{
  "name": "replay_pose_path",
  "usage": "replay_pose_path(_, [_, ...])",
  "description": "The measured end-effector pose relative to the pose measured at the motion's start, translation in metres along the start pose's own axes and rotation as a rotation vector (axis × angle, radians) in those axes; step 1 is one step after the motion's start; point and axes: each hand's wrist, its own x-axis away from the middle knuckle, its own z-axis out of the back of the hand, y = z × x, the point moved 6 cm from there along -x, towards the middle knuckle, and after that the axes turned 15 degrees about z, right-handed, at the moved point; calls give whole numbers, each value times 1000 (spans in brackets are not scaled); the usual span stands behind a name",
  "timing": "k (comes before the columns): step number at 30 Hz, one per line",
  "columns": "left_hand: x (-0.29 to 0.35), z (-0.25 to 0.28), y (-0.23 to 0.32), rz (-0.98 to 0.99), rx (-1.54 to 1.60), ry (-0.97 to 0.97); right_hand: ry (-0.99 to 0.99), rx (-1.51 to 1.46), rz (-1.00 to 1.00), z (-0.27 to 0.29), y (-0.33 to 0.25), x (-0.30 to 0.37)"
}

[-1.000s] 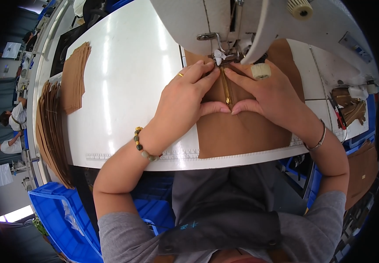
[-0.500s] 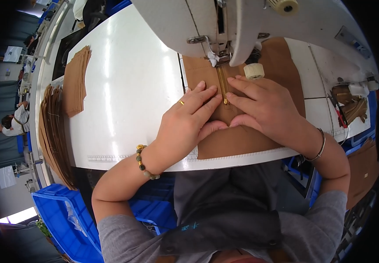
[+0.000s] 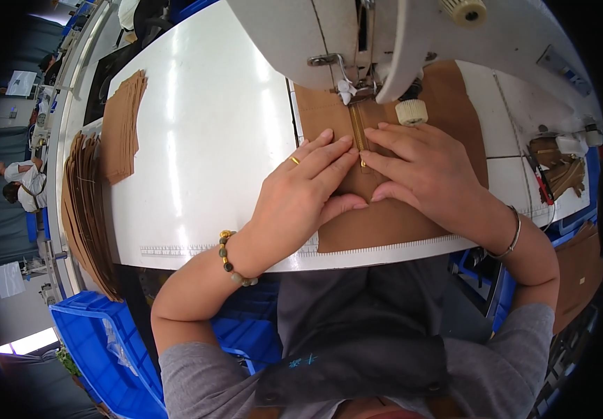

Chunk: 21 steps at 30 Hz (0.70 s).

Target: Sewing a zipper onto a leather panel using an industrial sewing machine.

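Observation:
A brown fabric panel (image 3: 385,223) lies on the white table under the head of a sewing machine (image 3: 357,42). Down its middle runs a gold zipper (image 3: 358,129), its upper end reaching the presser foot area, where the needle itself is hard to make out. My left hand (image 3: 308,174) rests on the panel left of the zipper, fingers stretched out and fingertips beside the teeth. On the other side my right hand (image 3: 416,167) lies with fingers spread, one fingertip near the zipper pull. The two thumbs point toward each other below the zipper's lower end.
Brown fabric pieces (image 3: 123,126) are stacked at the table's left, with a thicker pile (image 3: 85,209) hanging over the edge. A blue bin (image 3: 106,349) stands lower left. On the right lie red-handled snips (image 3: 543,183) and small brown pieces (image 3: 563,171). A ruler strip (image 3: 413,244) follows the front edge.
The thumbs have moved slightly apart. Both hands still lie flat on the panel beside the zipper, and the whole view has shifted a little.

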Motion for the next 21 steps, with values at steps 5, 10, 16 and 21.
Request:
replay_pose_path(5, [0, 0, 3, -17, -57, -23, -42, 49, -9, 2, -8, 4])
replay_pose_path(10, [-3, 2, 5, -49, -97, -17, -39, 81, 13, 3, -9, 1])
replay_pose_path(16, [-19, 2, -2, -68, -146, 26, -45, 78, 0, 1, 8, -10])
replay_pose_path(21, [-29, 0, -8, -67, -125, 62, -34, 66, -59, -4, 23, -13])
